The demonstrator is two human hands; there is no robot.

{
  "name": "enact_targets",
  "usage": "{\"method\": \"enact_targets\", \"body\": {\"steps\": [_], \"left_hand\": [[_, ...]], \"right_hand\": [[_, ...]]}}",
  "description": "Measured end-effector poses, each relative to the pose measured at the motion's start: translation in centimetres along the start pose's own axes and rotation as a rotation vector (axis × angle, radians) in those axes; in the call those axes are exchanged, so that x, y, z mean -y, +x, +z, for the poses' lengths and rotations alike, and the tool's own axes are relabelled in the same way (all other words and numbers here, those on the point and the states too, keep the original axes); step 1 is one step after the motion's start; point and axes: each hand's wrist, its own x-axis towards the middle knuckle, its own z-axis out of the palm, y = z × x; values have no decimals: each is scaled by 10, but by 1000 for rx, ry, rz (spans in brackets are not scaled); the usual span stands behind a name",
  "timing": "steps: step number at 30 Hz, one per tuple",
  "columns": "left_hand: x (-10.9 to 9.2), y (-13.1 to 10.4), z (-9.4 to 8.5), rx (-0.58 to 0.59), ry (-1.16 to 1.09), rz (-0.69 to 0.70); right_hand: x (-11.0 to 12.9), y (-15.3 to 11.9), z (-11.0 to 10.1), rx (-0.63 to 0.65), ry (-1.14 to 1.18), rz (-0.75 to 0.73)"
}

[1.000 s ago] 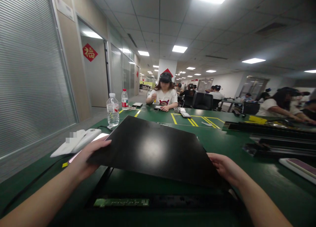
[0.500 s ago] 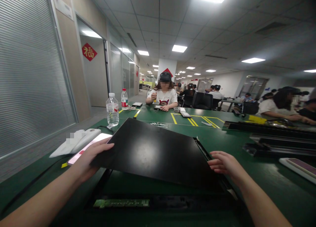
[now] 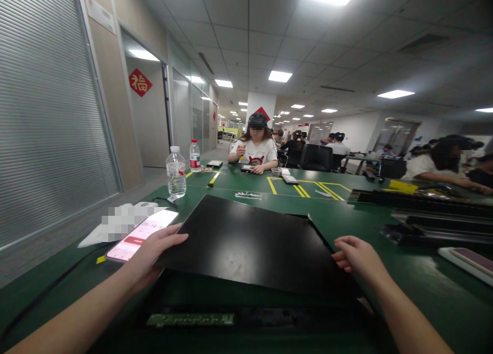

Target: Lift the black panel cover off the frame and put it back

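A flat black panel (image 3: pixel 246 241) lies tilted over a black frame (image 3: pixel 277 318), its left side raised. My left hand (image 3: pixel 156 254) grips the panel's left edge, thumb on top and fingers underneath. At the right edge, my right hand (image 3: pixel 356 256) has its fingers bent and touching the panel or the frame side; whether it grips is hard to tell. A green circuit board (image 3: pixel 190 319) shows in the near part of the frame.
Left of the panel are a lit phone (image 3: pixel 144 234) and a water bottle (image 3: pixel 176 171). Black strips (image 3: pixel 435 228) and another phone (image 3: pixel 472 260) lie on the right. A person (image 3: pixel 254 151) sits across the green table (image 3: pixel 215 182).
The panel has shifted right and its left side has come down closer to the frame. Both hands have moved slightly right, and more of the lit phone shows.
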Motion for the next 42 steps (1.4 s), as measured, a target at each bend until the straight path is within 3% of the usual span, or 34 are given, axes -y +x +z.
{"method": "enact_targets", "body": {"steps": [9, 15, 29, 35, 42], "left_hand": [[4, 2, 1, 44, 26, -44], [8, 8, -2, -20, 40, -65], [4, 2, 5, -13, 72, -30], [9, 4, 7, -106, 103, -21], [9, 6, 4, -101, 115, -12]], "right_hand": [[-3, 3, -1, -50, -201, -113], [-4, 3, -2, -58, -309, -163], [2, -5, -2, -111, -547, -242], [8, -11, -1, -98, -596, -228], [11, -17, 2, -142, -676, -284]]}}
